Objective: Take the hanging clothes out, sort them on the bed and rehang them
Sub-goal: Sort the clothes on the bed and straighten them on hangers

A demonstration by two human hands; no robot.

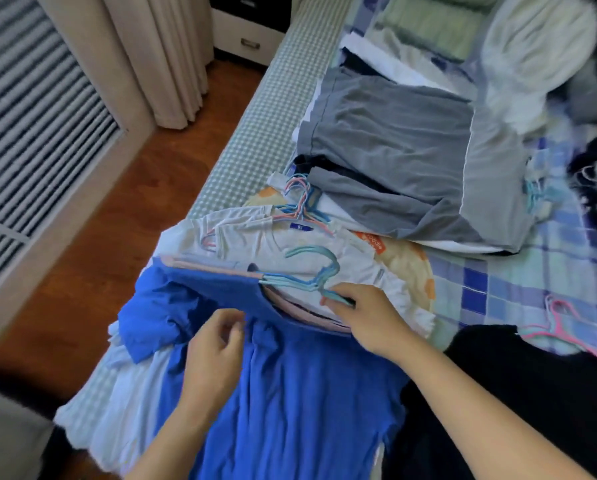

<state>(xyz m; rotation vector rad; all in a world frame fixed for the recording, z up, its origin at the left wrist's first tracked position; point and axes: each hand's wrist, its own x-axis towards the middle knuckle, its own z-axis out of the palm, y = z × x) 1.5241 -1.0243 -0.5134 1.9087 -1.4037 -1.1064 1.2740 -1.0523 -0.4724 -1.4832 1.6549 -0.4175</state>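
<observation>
The bed (518, 271) carries sorted garments. A blue shirt (290, 393) lies flat at the near edge, long axis running toward the viewer, collar pointing away. The left hand (217, 351) hovers over the shirt's shoulder, fingers loosely curled, gripping nothing. The right hand (366, 313) reaches in at the collar, fingers pinching a light-blue hanger (307, 275) whose hook points away.

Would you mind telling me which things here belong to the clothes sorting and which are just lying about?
Part of the job:
- blue shirt
- light blue hanger, in the right hand
- left hand, over the shirt
- white shirts on hangers
- grey garments
- pink hanger

Just lying about:
- curtain
- drawer unit
- pillow
</observation>
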